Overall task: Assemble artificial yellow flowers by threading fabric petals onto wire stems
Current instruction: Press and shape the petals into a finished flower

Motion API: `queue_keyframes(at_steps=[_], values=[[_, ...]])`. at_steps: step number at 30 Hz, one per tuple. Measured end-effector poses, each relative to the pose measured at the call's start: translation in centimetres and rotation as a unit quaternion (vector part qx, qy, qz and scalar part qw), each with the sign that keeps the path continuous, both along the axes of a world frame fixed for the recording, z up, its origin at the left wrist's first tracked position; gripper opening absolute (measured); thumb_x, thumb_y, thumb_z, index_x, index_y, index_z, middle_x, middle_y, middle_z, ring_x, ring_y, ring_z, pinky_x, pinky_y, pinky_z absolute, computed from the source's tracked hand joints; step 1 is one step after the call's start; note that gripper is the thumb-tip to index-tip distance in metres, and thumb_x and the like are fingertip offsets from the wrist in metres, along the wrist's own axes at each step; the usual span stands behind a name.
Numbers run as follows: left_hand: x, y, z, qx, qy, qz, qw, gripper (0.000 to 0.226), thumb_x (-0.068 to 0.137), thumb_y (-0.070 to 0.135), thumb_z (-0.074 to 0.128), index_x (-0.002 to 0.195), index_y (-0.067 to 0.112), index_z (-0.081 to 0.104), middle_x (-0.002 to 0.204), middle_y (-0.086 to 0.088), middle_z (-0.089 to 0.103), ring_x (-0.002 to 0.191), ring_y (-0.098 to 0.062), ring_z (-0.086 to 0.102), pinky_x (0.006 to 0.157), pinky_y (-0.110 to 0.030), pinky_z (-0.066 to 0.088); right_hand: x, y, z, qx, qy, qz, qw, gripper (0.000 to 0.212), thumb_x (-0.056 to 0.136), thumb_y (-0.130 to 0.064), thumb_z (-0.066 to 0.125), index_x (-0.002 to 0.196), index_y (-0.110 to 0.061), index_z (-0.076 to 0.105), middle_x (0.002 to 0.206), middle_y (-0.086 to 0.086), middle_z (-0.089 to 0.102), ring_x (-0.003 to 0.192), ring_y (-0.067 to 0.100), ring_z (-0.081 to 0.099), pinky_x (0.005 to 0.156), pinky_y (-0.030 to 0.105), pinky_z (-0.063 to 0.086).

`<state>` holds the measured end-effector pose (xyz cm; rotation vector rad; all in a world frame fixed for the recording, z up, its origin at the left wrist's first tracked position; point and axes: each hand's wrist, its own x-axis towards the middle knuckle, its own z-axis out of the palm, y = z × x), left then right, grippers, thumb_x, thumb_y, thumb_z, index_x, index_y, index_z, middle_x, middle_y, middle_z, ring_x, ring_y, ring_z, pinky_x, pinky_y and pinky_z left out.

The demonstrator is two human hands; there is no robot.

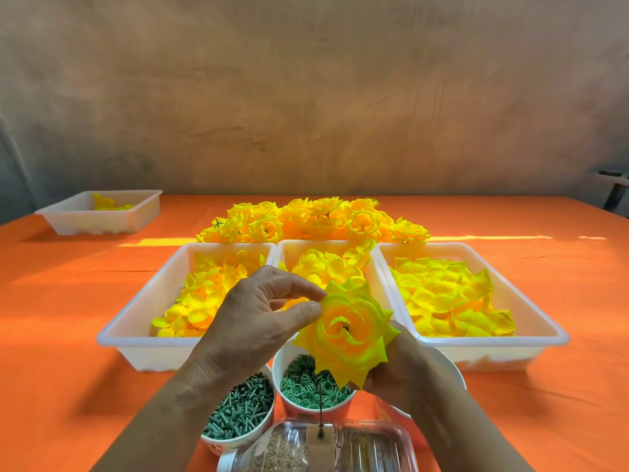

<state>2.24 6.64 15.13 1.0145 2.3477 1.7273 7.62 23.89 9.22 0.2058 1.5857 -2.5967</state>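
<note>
A yellow fabric flower (347,332) with layered petals and an orange centre is held up above the cups. My right hand (405,373) grips it from below and behind, mostly hidden by the petals. My left hand (258,315) pinches the flower's upper left petal edge between thumb and forefinger. A thin wire stem (320,412) stands upright from a clear plastic box (320,444) just below the flower.
Three white trays (136,335) (289,250) (531,321) hold loose yellow petals. Finished flowers (313,219) lie piled behind them. A cup of green pegs (238,410) and a cup of green rings (306,383) stand near me. Another white tray (102,212) sits far left on the orange cloth.
</note>
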Motion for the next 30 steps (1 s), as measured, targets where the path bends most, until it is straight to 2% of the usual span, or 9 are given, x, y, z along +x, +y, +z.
queue_keyframes(at_steps=[2, 3, 7, 10, 13, 17, 21, 25, 30], values=[[0.0, 0.0, -0.1, -0.01, 0.023, 0.02, 0.999, 0.014, 0.08, 0.02, 0.078, 0.079, 0.034, 0.077, 0.101, 0.014, 0.066, 0.102, 0.002, 0.062, 0.098, -0.028, 0.046, 0.0, -0.2, 0.2, 0.015, -0.008, -0.004, 1.0, 0.045, 0.084, -0.032, 0.065, 0.119, -0.004, 0.056, 0.088, 0.01, 0.035, 0.069, 0.02, 0.031, 0.058, 0.033, 0.017], [0.0, 0.0, -0.1, -0.017, 0.026, 0.031, 0.999, 0.014, 0.08, 0.02, 0.078, 0.078, 0.034, 0.076, 0.099, 0.015, 0.066, 0.101, 0.002, 0.062, 0.097, -0.027, 0.046, 0.0, -0.2, 0.3, 0.019, -0.011, -0.009, 1.0, 0.04, 0.08, -0.033, 0.068, 0.111, -0.011, 0.057, 0.088, 0.011, 0.034, 0.069, 0.021, 0.03, 0.057, 0.033, 0.016], [-0.5, -0.1, -0.5, -0.038, -0.015, 0.06, 0.997, 0.007, 0.081, 0.026, 0.076, 0.075, 0.027, 0.074, 0.095, 0.012, 0.069, 0.093, -0.002, 0.064, 0.086, -0.026, 0.046, 0.3, -0.1, 0.7, 0.013, -0.007, -0.02, 1.0, 0.041, 0.073, -0.036, 0.069, 0.108, -0.016, 0.063, 0.103, 0.019, 0.052, 0.091, 0.033, 0.045, 0.075, 0.038, 0.039], [-0.6, 0.0, -1.0, -0.026, -0.04, 0.069, 0.996, 0.012, 0.086, 0.029, 0.071, 0.076, 0.021, 0.073, 0.084, 0.005, 0.072, 0.079, -0.001, 0.063, 0.075, -0.021, 0.043, 0.3, -0.1, 0.7, 0.025, -0.001, -0.022, 0.999, 0.031, 0.064, -0.039, 0.066, 0.086, -0.02, 0.074, 0.085, 0.01, 0.068, 0.069, 0.02, 0.063, 0.055, 0.025, 0.048], [-0.6, 0.3, -1.3, -0.03, -0.026, 0.075, 0.996, 0.021, 0.091, 0.032, 0.065, 0.075, 0.018, 0.069, 0.078, 0.001, 0.064, 0.074, -0.007, 0.057, 0.07, -0.016, 0.041, 0.3, -0.4, 0.5, 0.03, 0.004, -0.028, 0.999, 0.022, 0.064, -0.037, 0.063, 0.072, -0.021, 0.075, 0.07, 0.006, 0.066, 0.054, 0.014, 0.059, 0.044, 0.021, 0.042], [-0.3, 0.7, -1.6, -0.059, 0.03, 0.09, 0.994, 0.029, 0.098, 0.032, 0.053, 0.073, 0.018, 0.057, 0.079, 0.003, 0.052, 0.071, -0.006, 0.047, 0.06, -0.006, 0.034, 0.2, -0.8, 0.4, 0.038, 0.005, -0.029, 0.999, 0.022, 0.061, -0.038, 0.066, 0.071, -0.023, 0.076, 0.072, 0.006, 0.064, 0.054, 0.013, 0.055, 0.048, 0.023, 0.038], [-0.1, 1.1, -1.9, -0.063, 0.093, 0.096, 0.989, 0.034, 0.1, 0.03, 0.046, 0.068, 0.019, 0.047, 0.076, 0.001, 0.045, 0.069, -0.01, 0.044, 0.061, -0.009, 0.032, 0.3, -1.0, 0.6, 0.038, 0.016, -0.029, 0.999, 0.024, 0.06, -0.041, 0.068, 0.074, -0.024, 0.077, 0.075, 0.006, 0.066, 0.058, 0.014, 0.056, 0.048, 0.023, 0.041], [0.0, 1.2, -2.4, -0.051, 0.124, 0.116, 0.984, 0.037, 0.1, 0.029, 0.045, 0.064, 0.024, 0.043, 0.071, 0.003, 0.042, 0.064, -0.01, 0.042, 0.057, -0.011, 0.029, 0.5, -1.0, 0.8, 0.038, 0.019, -0.028, 0.999, 0.011, 0.073, -0.027, 0.068, 0.077, -0.024, 0.079, 0.075, 0.004, 0.069, 0.06, 0.014, 0.055, 0.048, 0.023, 0.04], [-0.2, 1.1, -2.4, -0.033, 0.102, 0.103, 0.989, 0.043, 0.091, 0.046, 0.043, 0.065, 0.014, 0.058, 0.07, 0.001, 0.05, 0.064, -0.009, 0.049, 0.057, -0.009, 0.032, 0.7, -0.6, 0.9, 0.018, 0.032, -0.033, 0.999, 0.015, 0.067, -0.03, 0.073, 0.08, -0.024, 0.078, 0.079, 0.004, 0.069, 0.062, 0.015, 0.056, 0.05, 0.023, 0.041]])
